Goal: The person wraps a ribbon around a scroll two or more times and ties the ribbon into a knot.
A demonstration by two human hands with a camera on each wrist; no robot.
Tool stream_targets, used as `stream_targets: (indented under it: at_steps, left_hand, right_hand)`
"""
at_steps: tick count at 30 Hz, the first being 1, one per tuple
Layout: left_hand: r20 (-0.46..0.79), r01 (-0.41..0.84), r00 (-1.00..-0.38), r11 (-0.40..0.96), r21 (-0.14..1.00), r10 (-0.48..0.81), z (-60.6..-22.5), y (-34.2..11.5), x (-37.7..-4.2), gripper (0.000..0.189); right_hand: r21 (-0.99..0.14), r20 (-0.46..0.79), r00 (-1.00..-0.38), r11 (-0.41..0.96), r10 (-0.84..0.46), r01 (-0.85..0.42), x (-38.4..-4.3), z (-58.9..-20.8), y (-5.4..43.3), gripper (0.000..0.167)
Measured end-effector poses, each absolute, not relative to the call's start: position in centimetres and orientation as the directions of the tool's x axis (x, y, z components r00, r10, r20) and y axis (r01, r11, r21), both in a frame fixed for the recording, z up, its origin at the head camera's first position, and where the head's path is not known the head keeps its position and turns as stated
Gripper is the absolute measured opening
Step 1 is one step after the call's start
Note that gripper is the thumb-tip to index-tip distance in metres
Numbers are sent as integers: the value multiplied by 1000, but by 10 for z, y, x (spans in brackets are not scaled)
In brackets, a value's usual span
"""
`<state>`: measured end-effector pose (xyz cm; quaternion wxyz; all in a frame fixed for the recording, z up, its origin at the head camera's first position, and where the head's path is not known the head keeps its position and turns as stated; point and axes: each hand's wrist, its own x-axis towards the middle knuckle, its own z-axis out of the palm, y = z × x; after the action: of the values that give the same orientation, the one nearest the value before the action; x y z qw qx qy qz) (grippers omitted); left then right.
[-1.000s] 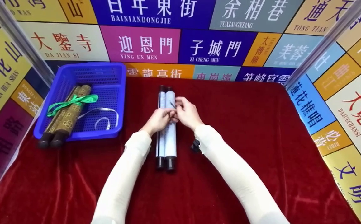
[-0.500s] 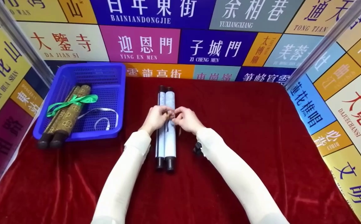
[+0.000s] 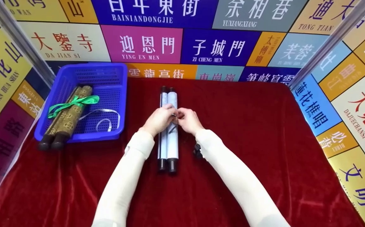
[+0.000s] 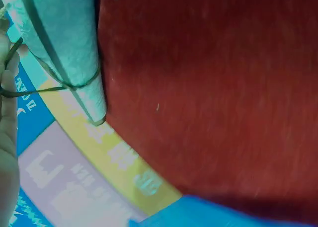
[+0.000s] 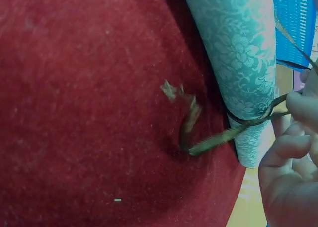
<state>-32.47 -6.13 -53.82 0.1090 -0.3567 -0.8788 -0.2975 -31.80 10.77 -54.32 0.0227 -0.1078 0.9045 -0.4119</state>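
Note:
A double-rolled scroll [image 3: 172, 145] in pale blue floral brocade with black end knobs lies lengthwise on the red cloth. A thin dark ribbon [image 5: 218, 139] loops round it, one frayed end trailing onto the cloth in the right wrist view. Over the scroll's upper half, my left hand [image 3: 160, 120] pinches the ribbon, its fingertips partly hidden. My right hand [image 3: 189, 121] meets it from the right, thumb and fingers pinching ribbon too. The left wrist view shows ribbon [image 4: 42, 91] stretched from the scroll to the left hand [image 4: 7, 132] at the edge.
At the left stands a blue plastic basket [image 3: 122, 104]. In it lean gold-patterned rolls [image 3: 70, 118] tied with a green ribbon [image 3: 86, 100], beside a loose white ribbon [image 3: 109, 110]. Behind the red cloth [image 3: 248, 142] rises a wall of coloured sign panels [image 3: 141, 44].
My right hand has come down from higher on the scroll and closed in beside the left. A dark ribbon end now shows below the hands. The scroll stays in place.

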Motion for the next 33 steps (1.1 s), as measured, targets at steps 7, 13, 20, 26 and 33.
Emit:
stream_targets:
  at_steps: [7, 13, 20, 26, 33]
  left_hand:
    - [450, 734, -678, 565, 376, 582, -545, -61, -323, 9]
    - [510, 706, -706, 543, 454, 492, -549, -62, -322, 13]
    - [499, 607, -786, 609, 511, 365, -550, -68, -321, 13]
    - [411, 475, -874, 642, 602, 261, -556, -79, -321, 15]
    - [18, -48, -990, 449, 892, -142, -565, -93, -323, 42]
  right_hand:
    - [-710, 20, -961, 672, -277, -208, -317, -550, 104, 6]
    - [-854, -38, -980, 515, -195, -69, -316, -549, 97, 18]
    - [-987, -108, -994, 118, -27, 105, -318, -547, 95, 30]
    - [-742, 334, -943, 620, 10, -256, -315, -552, 108, 37]
    - [-548, 240, -971, 825, -3, -138, -312, -552, 127, 18]
